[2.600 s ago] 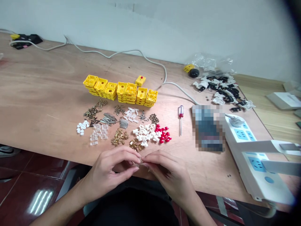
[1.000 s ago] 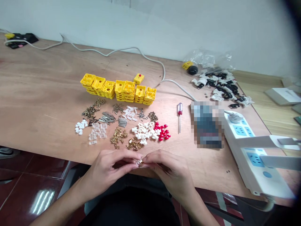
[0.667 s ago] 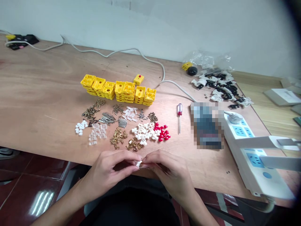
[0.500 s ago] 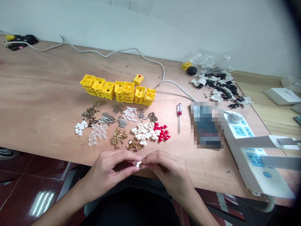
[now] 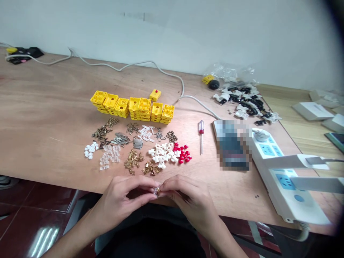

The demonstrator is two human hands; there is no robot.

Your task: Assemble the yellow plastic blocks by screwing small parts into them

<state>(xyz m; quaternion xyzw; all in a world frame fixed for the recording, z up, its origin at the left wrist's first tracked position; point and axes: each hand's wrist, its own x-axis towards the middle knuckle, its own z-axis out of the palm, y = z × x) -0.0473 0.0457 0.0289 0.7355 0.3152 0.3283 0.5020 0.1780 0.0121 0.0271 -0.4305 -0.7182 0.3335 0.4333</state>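
Between finger and thumb, my left hand [image 5: 122, 200] pinches a small clear plastic piece [image 5: 155, 191] above the table's front edge. My right hand [image 5: 189, 197] is closed against it, fingertips on a small brass-coloured clip [image 5: 158, 190] that meets the clear piece. How far the two parts fit together is hidden by the fingers. Just beyond the hands lie small brass parts [image 5: 151, 168], more brass clips [image 5: 133, 160], clear plastic pieces [image 5: 110, 154], white plastic parts [image 5: 163, 154] and red caps [image 5: 184, 154].
Stacked yellow housings [image 5: 139, 108] stand behind piles of screws and metal strips [image 5: 120, 139]. A screwdriver [image 5: 201, 134] lies to the right, near a blurred-out flat object [image 5: 233, 145] and a white power strip [image 5: 285, 186]. Black and white parts [image 5: 247, 100] are heaped at the back right.
The camera view has shifted slightly. My hands stay together at the front edge, and the held piece has turned a little, so the brass-coloured part shows more clearly.
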